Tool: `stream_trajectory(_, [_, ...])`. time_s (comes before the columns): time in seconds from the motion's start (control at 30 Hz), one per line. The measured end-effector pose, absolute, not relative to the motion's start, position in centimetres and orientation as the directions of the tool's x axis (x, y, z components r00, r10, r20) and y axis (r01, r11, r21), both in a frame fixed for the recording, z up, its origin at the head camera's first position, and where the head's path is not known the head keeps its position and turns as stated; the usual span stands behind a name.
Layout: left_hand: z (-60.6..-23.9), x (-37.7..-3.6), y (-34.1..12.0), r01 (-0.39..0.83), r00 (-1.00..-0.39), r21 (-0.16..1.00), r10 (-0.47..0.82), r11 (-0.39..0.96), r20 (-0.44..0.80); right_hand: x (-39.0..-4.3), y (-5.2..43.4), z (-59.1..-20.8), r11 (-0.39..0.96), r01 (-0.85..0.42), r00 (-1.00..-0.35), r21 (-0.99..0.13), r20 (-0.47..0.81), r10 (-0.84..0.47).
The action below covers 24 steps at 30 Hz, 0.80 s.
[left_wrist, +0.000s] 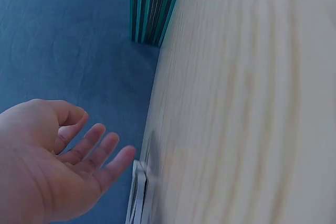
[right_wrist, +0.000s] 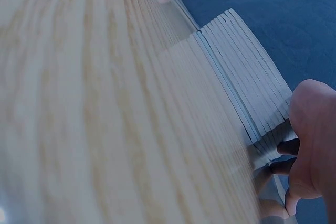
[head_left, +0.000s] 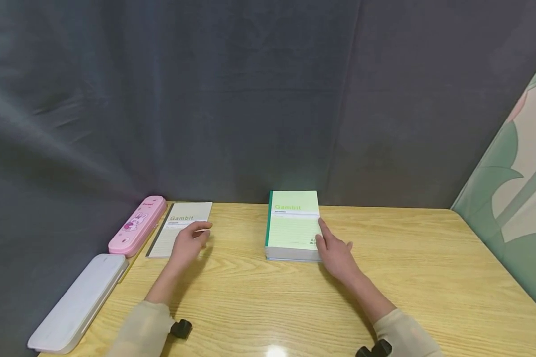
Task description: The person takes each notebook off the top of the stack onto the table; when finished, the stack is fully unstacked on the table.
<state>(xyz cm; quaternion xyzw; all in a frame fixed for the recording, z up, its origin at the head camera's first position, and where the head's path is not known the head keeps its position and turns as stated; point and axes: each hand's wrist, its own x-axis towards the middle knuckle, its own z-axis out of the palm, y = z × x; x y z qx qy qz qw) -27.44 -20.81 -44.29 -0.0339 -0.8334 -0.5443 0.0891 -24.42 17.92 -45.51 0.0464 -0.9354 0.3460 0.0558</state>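
Note:
A stack of green notebooks (head_left: 292, 225) lies at the middle back of the wooden table (head_left: 268, 297). My right hand (head_left: 323, 238) holds the stack's near right corner, thumb on the top cover and fingers curled against the page edges (right_wrist: 241, 87). A thin beige notebook (head_left: 180, 225) lies flat at the left. My left hand (head_left: 201, 230) hovers over its right side with fingers loosely spread (left_wrist: 100, 145), holding nothing. The left wrist view shows that notebook's edge (left_wrist: 137, 198) just under the fingertips and the green stack (left_wrist: 152, 6) farther off.
A pink pencil case (head_left: 137, 225) lies left of the beige notebook, and a long white case (head_left: 78, 302) sits at the table's left edge. Dark cloth hangs behind the table. A green patterned panel (head_left: 513, 198) stands at the right.

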Motion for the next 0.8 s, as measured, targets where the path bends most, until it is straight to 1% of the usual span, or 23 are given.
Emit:
stream_trajectory(0.17, [-44.2, -27.5, -19.2, 0.162, -0.985, 0.916, -0.002, 0.366, 0.175, -24.4, 17.8, -45.5, 0.757, -0.125, -0.989, -0.642, 0.137, -0.048])
stream_trajectory(0.47, [-44.3, -27.7, -16.5, 0.182, -0.983, 0.914, 0.043, 0.363, 0.179, -24.4, 17.8, -45.4, 0.759, -0.127, -0.989, -0.639, 0.142, -0.046])
stream_trajectory(0.6, [-44.3, -27.6, -15.2, 0.174, -0.985, 0.908, 0.064, 0.382, 0.162, -24.5, 17.8, -45.6, 0.743, -0.142, -0.987, -0.654, 0.147, -0.059])
stream_trajectory(0.8, [-44.5, -27.6, -13.2, 0.184, -0.982, 0.916, 0.115, 0.357, 0.153, -24.6, 17.9, -45.9, 0.722, -0.151, -0.987, -0.675, 0.148, -0.068])
